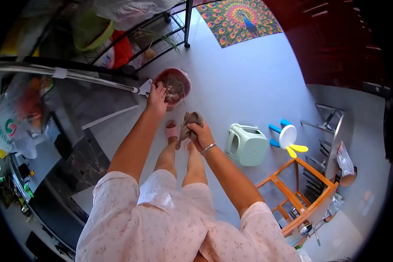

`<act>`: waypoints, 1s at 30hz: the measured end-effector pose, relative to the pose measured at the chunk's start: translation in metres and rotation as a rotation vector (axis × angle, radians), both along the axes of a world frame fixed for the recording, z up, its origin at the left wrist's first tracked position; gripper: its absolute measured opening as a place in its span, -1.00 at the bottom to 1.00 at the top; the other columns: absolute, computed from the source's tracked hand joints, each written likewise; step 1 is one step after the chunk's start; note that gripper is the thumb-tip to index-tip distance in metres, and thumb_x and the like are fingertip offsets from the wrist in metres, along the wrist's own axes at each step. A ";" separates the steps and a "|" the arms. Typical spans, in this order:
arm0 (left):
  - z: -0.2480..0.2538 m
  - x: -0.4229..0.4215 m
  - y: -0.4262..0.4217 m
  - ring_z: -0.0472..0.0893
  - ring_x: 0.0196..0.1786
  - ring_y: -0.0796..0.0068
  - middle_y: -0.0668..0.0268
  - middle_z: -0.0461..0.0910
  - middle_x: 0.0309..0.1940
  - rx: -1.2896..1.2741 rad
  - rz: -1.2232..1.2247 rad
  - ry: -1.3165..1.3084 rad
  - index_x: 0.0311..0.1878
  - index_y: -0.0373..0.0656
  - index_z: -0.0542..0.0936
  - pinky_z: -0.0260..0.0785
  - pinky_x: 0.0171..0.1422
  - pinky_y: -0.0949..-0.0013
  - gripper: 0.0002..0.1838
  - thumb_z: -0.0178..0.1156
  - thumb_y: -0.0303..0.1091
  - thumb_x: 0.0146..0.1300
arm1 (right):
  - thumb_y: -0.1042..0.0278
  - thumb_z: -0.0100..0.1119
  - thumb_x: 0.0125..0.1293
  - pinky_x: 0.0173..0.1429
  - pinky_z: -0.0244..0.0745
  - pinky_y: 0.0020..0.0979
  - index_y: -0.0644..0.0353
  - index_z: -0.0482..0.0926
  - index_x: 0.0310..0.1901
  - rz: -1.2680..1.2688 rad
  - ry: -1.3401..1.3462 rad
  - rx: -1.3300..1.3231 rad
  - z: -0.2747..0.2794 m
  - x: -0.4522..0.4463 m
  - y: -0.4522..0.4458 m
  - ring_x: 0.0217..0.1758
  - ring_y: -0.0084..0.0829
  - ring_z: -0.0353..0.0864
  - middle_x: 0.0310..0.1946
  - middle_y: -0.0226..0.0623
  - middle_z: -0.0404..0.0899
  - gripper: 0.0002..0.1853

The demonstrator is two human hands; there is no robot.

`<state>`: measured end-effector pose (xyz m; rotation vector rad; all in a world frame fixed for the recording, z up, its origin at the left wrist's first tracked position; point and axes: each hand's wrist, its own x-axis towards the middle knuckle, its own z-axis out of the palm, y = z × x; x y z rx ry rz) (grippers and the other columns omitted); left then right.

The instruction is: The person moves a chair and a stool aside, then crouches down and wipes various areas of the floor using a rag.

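Over the pale floor [249, 87], a crumpled brown cloth [190, 118] is gripped in the right hand [201, 134], its folds hiding some fingers. The left hand [156, 98] partly covers a red bucket [187, 84]; whether it grips, I can't tell. Beyond, a black rack [188, 24] is cut off.

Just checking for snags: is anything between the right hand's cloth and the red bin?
Nothing visible stands between the cloth in the right hand and the red bin; the left hand is at the bin's left edge, off to the side.
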<state>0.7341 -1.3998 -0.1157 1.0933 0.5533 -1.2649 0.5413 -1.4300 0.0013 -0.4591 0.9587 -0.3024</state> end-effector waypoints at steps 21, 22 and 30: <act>-0.066 0.020 -0.037 -0.10 0.54 0.13 0.25 -0.21 0.55 -0.051 -0.040 0.059 0.53 0.10 -0.22 -0.20 0.46 -0.28 -0.12 -0.40 0.43 0.32 | 0.32 0.09 0.17 0.22 0.35 -0.21 0.17 0.47 0.15 0.567 0.623 -0.969 -0.234 0.120 -0.086 0.09 -0.03 0.44 -0.04 -0.02 0.47 -0.54; -0.060 0.025 -0.036 -0.10 0.54 0.06 0.28 -0.24 0.55 -0.022 -0.055 0.077 0.53 0.16 -0.22 -0.22 0.44 -0.33 -0.13 -0.37 0.44 0.31 | 0.28 0.09 0.19 0.19 0.37 -0.17 0.11 0.46 0.15 0.579 0.627 -0.958 -0.226 0.122 -0.090 0.08 -0.01 0.45 0.00 -0.01 0.43 -0.55; -0.070 0.018 -0.027 -0.13 0.55 0.13 0.32 -0.22 0.54 -0.171 -0.104 -0.058 0.53 0.14 -0.18 -0.21 0.49 -0.16 -0.13 -0.29 0.41 0.32 | 0.23 0.08 0.22 0.19 0.37 -0.16 0.00 0.48 0.16 0.617 0.706 -0.934 -0.217 0.128 -0.083 0.12 -0.03 0.46 0.05 -0.07 0.45 -0.57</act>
